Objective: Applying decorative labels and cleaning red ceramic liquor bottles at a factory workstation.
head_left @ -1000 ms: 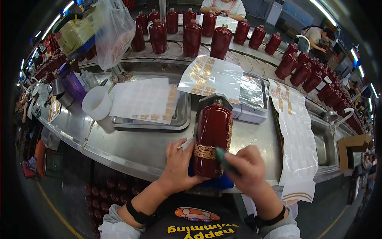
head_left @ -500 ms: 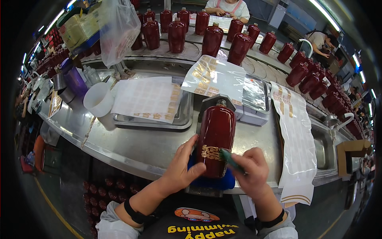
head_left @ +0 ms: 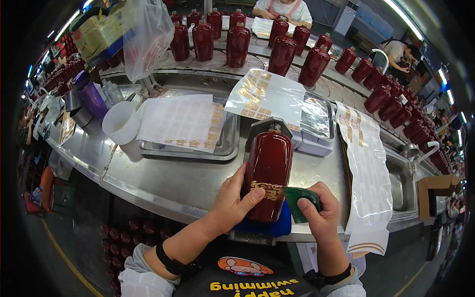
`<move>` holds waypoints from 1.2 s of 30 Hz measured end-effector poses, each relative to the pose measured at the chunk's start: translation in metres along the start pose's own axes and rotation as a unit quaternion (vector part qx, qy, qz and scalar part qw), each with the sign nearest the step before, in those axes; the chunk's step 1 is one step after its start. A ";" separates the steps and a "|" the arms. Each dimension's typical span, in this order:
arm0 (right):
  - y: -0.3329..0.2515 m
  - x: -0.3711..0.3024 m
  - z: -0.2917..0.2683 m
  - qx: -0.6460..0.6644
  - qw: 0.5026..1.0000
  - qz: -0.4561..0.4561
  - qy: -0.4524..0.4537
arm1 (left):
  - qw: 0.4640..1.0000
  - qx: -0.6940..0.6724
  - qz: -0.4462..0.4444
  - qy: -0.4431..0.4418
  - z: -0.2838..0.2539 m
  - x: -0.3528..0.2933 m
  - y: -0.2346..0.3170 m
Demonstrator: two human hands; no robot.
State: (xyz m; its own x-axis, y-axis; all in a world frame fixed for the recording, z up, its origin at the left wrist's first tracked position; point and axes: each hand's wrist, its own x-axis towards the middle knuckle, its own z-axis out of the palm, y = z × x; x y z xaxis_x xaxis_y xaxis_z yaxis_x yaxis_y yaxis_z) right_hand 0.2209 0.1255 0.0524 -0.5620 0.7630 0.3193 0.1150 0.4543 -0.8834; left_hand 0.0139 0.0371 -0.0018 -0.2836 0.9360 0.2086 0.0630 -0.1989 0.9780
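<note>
A dark red glass bottle [head_left: 269, 157] lies tilted in a metal stand [head_left: 256, 129], its neck pointing away from me. Blue padding [head_left: 283, 223] shows under its base. Across its lower part runs a gold decal band [head_left: 273, 192]. My left hand [head_left: 228, 202] grips the bottle's left side, the thumb resting on the decal's left end and the fingers along the flank. In my right hand [head_left: 324, 210] is a green scraper [head_left: 296, 202], pinched between thumb and fingers. The scraper's edge is by the bottle's right side, at the band's right end.
Decal sheets [head_left: 178, 120] lie over a metal tray [head_left: 230, 148], beside a white plastic tub [head_left: 121, 123]. Another sheet [head_left: 267, 94] covers a box behind the bottle. A long sheet [head_left: 363, 173] hangs over the right edge near a sink [head_left: 402, 185]. Red bottles [head_left: 238, 45] line the conveyor behind.
My right hand has moved the scraper rightward from the bottle's front to its right side. My left thumb has shifted up onto the decal. Bottles on the conveyor have moved right.
</note>
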 end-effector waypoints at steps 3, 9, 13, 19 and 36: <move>0.002 0.000 -0.004 0.022 0.999 0.028 -0.001 | 0.999 -0.023 -0.014 -0.024 -0.003 -0.001 0.002; 0.003 0.005 -0.015 0.148 0.981 0.129 0.002 | 0.986 -0.145 -0.055 0.059 -0.012 -0.010 0.019; 0.007 0.009 -0.019 0.169 0.976 0.138 0.002 | 0.979 -0.173 -0.097 0.037 -0.016 -0.008 0.041; 0.010 0.012 -0.019 0.167 0.977 0.134 -0.005 | 0.965 -0.217 -0.149 0.004 -0.023 0.006 0.069; 0.005 0.100 -0.039 0.085 0.959 0.092 -0.253 | 0.986 -0.002 -0.165 -0.006 -0.026 -0.013 0.043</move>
State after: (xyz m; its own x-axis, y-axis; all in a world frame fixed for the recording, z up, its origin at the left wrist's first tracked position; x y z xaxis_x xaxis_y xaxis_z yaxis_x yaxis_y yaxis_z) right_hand 0.1969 0.2223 0.0932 -0.8757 0.4826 -0.0180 0.1405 0.2189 -0.9656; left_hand -0.0045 0.0092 0.0379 -0.2760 0.9536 -0.1203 -0.0342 0.1154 0.9927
